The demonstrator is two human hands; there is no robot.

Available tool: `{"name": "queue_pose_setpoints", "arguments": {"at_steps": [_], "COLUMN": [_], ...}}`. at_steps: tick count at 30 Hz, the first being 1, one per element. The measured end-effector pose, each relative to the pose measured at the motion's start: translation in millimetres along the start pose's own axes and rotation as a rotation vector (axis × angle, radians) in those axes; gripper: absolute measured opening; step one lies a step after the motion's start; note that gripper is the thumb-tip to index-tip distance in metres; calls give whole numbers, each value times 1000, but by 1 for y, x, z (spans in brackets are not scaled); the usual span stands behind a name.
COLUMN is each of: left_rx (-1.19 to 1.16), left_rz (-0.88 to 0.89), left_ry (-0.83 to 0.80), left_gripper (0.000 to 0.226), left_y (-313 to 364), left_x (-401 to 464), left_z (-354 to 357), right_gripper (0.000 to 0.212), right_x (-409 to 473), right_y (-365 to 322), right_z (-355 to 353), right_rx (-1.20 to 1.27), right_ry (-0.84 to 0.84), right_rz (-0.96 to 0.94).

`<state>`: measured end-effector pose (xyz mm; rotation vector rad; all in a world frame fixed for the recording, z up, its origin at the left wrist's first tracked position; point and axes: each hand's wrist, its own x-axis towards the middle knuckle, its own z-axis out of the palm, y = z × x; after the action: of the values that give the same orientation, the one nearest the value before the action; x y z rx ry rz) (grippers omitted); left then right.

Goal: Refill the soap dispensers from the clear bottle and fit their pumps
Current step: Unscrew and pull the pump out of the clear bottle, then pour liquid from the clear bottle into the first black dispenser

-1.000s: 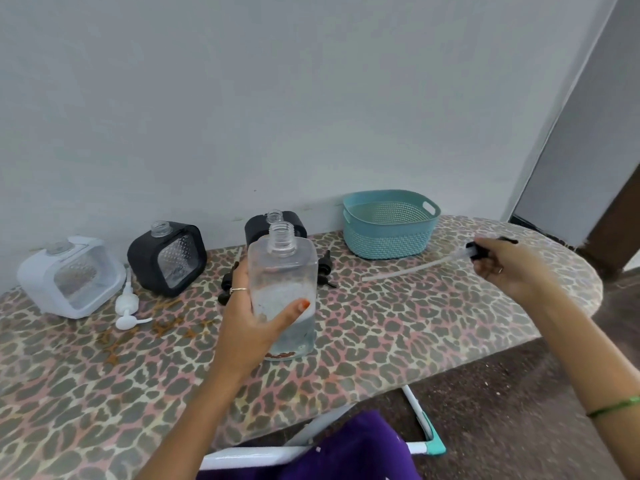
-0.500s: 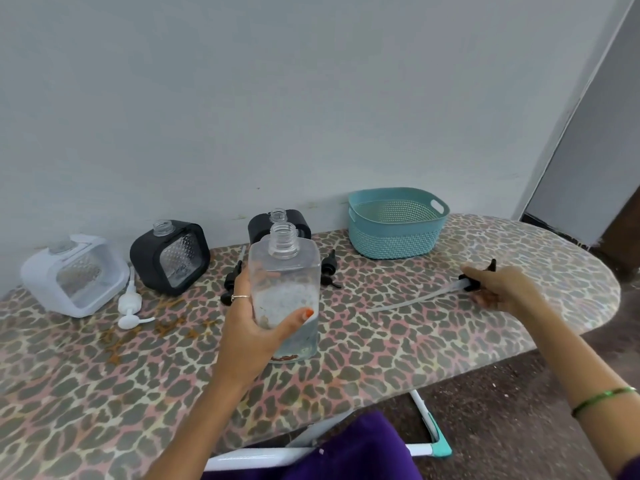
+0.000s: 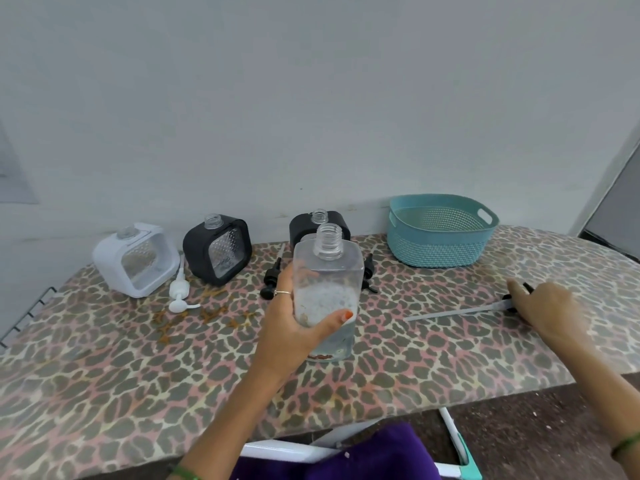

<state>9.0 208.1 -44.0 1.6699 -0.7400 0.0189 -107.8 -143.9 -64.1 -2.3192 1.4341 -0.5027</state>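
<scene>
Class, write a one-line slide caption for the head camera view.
Left hand grips the uncapped clear bottle upright on the leopard-print table while the right hand sets down its long-tubed pump.

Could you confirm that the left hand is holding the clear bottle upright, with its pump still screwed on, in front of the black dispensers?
Not quite: the clear bottle has no pump; its threaded neck is open, as the head view shows. The left hand does hold it upright in front of the black dispensers.
</scene>
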Motion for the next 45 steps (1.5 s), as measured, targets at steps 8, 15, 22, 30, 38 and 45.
{"name": "queue_pose_setpoints", "arguments": {"at_steps": [8, 15, 22, 30, 38, 45], "left_rx": [35, 45, -89, 102, 125, 97], "left_rz": [-29, -26, -24, 30, 49, -34], "left_ry": [-23, -7, -54, 29, 55, 108], "left_gripper": [97, 92, 87, 42, 41, 39], "left_y": [-9, -8, -11, -20, -28, -27], "left_x": [0, -3, -5, 4, 3, 23], "left_z": [-1, 1, -4, -22, -25, -21], "right_gripper": [69, 28, 59, 82, 76, 77], "right_x": [-11, -82, -142, -162, -166, -151], "right_y": [-10, -74, -117, -145, -150, -133], "right_z": [-25, -40, -18, 23, 42, 26], "right_rx": [-60, 234, 639, 857, 986, 1013], "right_ry": [158, -411, -700, -703, -652, -519], "right_rz": [-12, -602, -717, -676, -614, -593]}}
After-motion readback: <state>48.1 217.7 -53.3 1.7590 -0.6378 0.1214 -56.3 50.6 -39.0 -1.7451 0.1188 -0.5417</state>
